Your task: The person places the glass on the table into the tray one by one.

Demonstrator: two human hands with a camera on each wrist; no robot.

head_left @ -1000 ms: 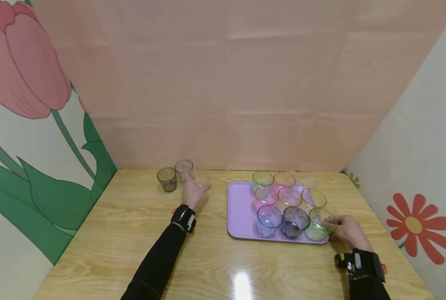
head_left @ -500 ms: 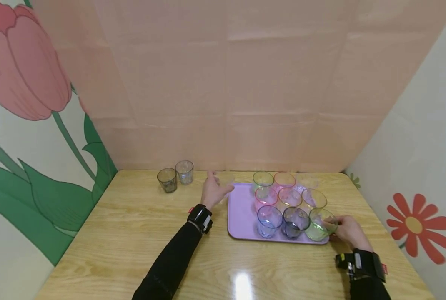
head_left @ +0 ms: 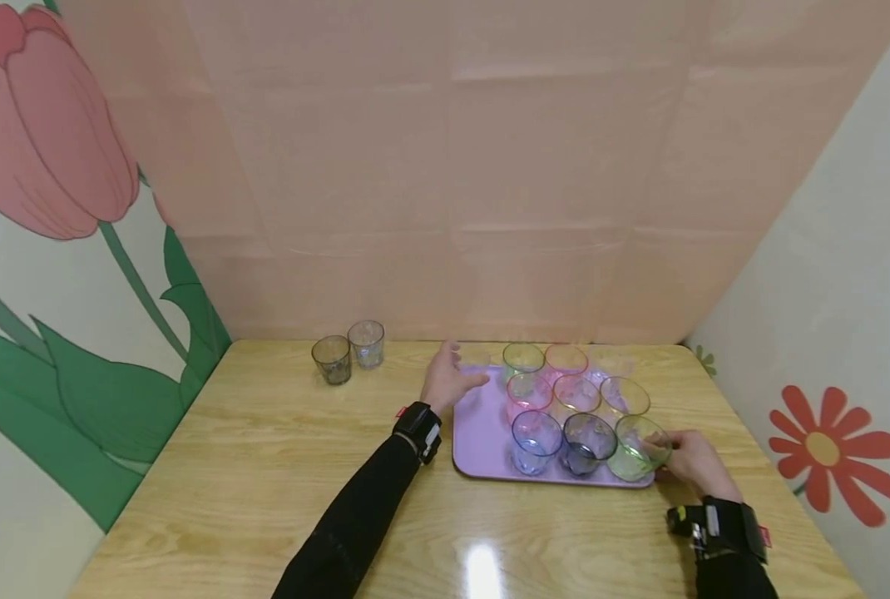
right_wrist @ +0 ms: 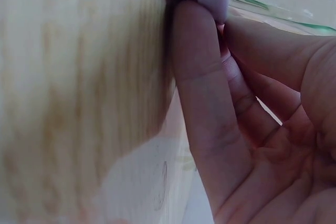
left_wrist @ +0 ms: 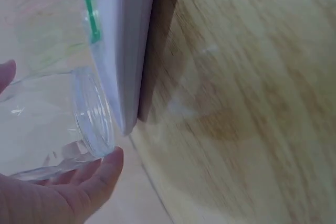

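My left hand point(head_left: 447, 383) grips a clear glass point(left_wrist: 42, 121) at the back left corner of the purple tray point(head_left: 477, 433). In the left wrist view the thick base of this glass is close beside the tray's edge, fingers wrapped along its side. My right hand point(head_left: 701, 467) pinches the tray's front right corner between thumb and fingers, right by a green glass point(head_left: 630, 459). On the tray, tinted glasses stand upright in rows, among them a blue glass point(head_left: 533, 459) and a dark grey glass point(head_left: 584, 462) along the front.
Two more glasses stand at the table's back left: a smoky brown glass point(head_left: 333, 363) and a paler grey glass point(head_left: 368, 348). Behind the wooden table point(head_left: 265, 491) hangs a pinkish sheet point(head_left: 445, 208). The tray's left strip shows bare purple surface.
My left hand has carried the clear glass rightward from beside the two grey-brown glasses to the tray's back left corner. The right hand and the tray have stayed in place.
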